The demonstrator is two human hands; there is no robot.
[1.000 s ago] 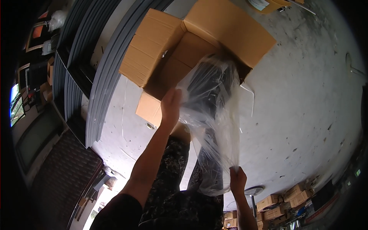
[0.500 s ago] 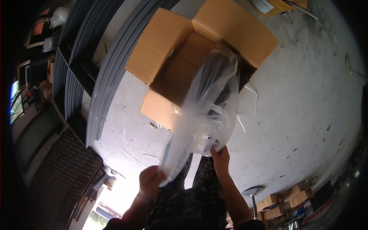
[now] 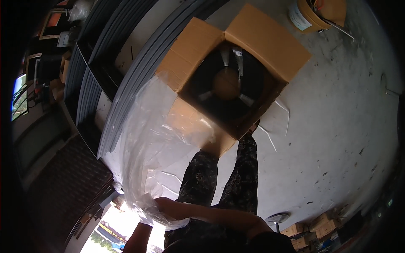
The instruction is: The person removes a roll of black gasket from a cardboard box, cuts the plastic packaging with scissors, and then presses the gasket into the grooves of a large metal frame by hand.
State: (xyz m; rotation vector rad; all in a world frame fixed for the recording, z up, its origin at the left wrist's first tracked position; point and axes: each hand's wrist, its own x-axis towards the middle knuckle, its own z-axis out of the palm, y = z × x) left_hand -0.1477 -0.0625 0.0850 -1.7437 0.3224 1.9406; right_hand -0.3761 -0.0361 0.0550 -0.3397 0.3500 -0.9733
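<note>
A large clear plastic bag (image 3: pixel 145 122) hangs loosely on the left, its upper end lying over the front flap of the open cardboard box (image 3: pixel 268 42). My right hand (image 3: pixel 166 206) reaches across my body to the left and is closed on the bag's bunched lower end. Folds gather at my left hand (image 3: pixel 143 227), just below it; the plastic covers most of its fingers. Inside the box lies a black ring-shaped thing (image 3: pixel 251 80). Shiny strips cross it, and brown shows through its round middle.
Long grey bars (image 3: pixel 139 80) lie stacked on dark supports at the left. Thin white strips (image 3: pixel 268 137) are on the grey floor by the box. A tan bucket (image 3: pixel 301 19) holding tools stands at the far right. Several cartons (image 3: pixel 325 225) and a round-topped stand (image 3: pixel 278 218) are at the lower right.
The bag has come out of the box toward the left, uncovering the black ring-shaped thing. My right hand has moved from beside the box across to the left, near my left hand.
</note>
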